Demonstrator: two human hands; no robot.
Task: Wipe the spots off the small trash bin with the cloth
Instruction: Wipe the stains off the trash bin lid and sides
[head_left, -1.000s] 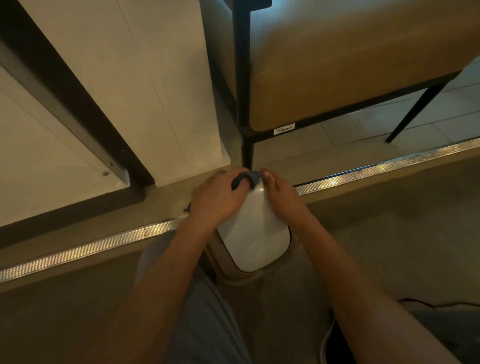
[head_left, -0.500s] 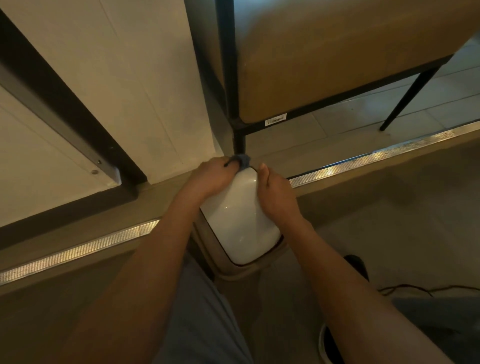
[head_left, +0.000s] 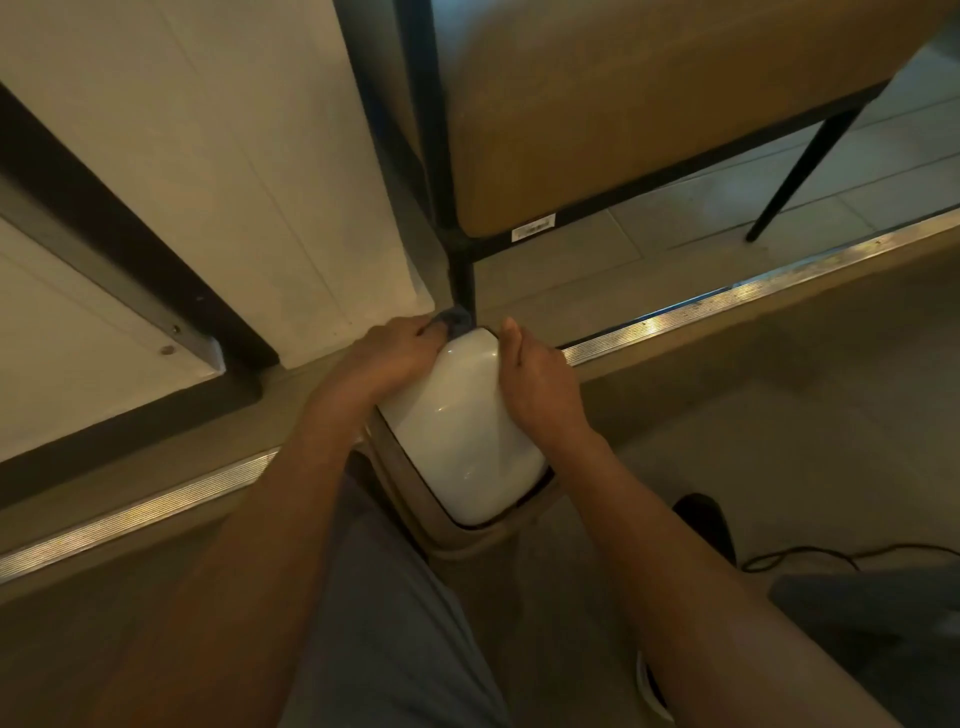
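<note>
Down on the floor, the small trash bin (head_left: 462, 431) with its glossy white domed lid and beige plastic body stands between the person's knees, right against the ribbed metal threshold strip (head_left: 727, 299) that runs across the floor. Everything here sits around that bin.

The left hand (head_left: 387, 358) lies over the far left corner of the bin's lid, its fingers (head_left: 415, 332) curled around a small dark blue cloth (head_left: 454, 319), bunched up so that only a bit of it peeks out beyond the knuckles. The cloth is pressed at the bin's far edge, just in front of the black metal chair leg (head_left: 462, 280). The right hand (head_left: 537, 382) holds the bin's right side, thumb up along the lid's far right corner, the fingers wrapped down over the side and mostly hidden from this angle.

Just beyond the bin stands a chair with a tan padded seat (head_left: 649, 114) on a black frame, a small white label (head_left: 534, 227) on its lower rail. To the far left of the bin is a white panelled wall (head_left: 234, 156) with a dark frame. Nearer than the bin, grey trousers (head_left: 389, 623) cover the person's left leg. To the right of the bin a dark shoe (head_left: 706, 525) shows, and a thin black cable (head_left: 831, 553) trails over the floor past it.

Spots on the lid cannot be made out in this dim light.
</note>
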